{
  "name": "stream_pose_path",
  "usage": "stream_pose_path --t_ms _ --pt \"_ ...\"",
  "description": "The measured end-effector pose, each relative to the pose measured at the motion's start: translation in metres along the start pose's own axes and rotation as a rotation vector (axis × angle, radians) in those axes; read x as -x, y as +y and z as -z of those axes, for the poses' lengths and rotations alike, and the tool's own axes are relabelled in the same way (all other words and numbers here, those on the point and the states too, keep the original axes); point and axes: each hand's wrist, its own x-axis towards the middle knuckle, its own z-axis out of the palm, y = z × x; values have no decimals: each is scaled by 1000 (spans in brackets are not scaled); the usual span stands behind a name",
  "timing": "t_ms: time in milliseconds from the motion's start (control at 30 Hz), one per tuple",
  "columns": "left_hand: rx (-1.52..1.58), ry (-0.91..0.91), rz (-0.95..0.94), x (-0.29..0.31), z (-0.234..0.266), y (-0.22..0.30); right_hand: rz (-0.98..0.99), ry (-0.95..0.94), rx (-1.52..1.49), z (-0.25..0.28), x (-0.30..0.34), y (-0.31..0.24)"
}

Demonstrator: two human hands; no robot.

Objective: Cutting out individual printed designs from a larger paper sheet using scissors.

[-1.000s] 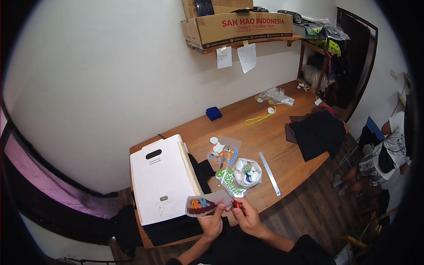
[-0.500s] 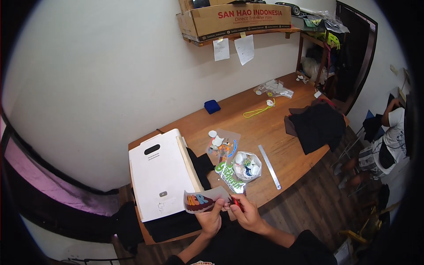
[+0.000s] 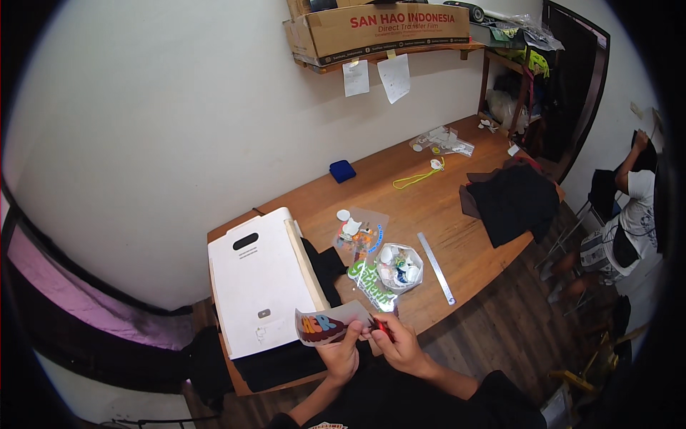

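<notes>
My left hand [image 3: 343, 352] pinches the lower edge of a printed film sheet [image 3: 319, 330] with coloured lettering, thumb on top. At the sheet's right end, my right hand [image 3: 401, 349] is closed around red-handled scissors [image 3: 384, 329], largely hidden by the fingers. The two hands almost touch, above the near edge of the table. Just beyond them lie a clear film with green lettering [image 3: 370, 281] and a clear bag of white scraps [image 3: 399, 269]. Under the left end of the sheet is a white flat-topped machine [image 3: 264, 286].
On the wooden table [image 3: 457, 236] are a steel ruler [image 3: 436, 268], dark folded cloth [image 3: 514, 204], a blue pouch [image 3: 342, 171], a yellow cord [image 3: 418, 179] and film pieces [image 3: 361, 232]. A cardboard box [image 3: 386, 32] sits on a shelf above. Another person [image 3: 629, 214] stands at right.
My hands, the film sheet and the scissors have barely moved. At the right, the other person's arm has risen and holds a dark thing higher up.
</notes>
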Motion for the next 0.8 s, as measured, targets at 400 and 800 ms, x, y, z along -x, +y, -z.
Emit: stream_pose_path --t_ms 400,800 --pt "-20 5 12 0 1 0 -23 8 -19 -1 0 1" --pt "-7 17 -9 -1 5 -5 -43 -1 -14 -1 -1 -1"
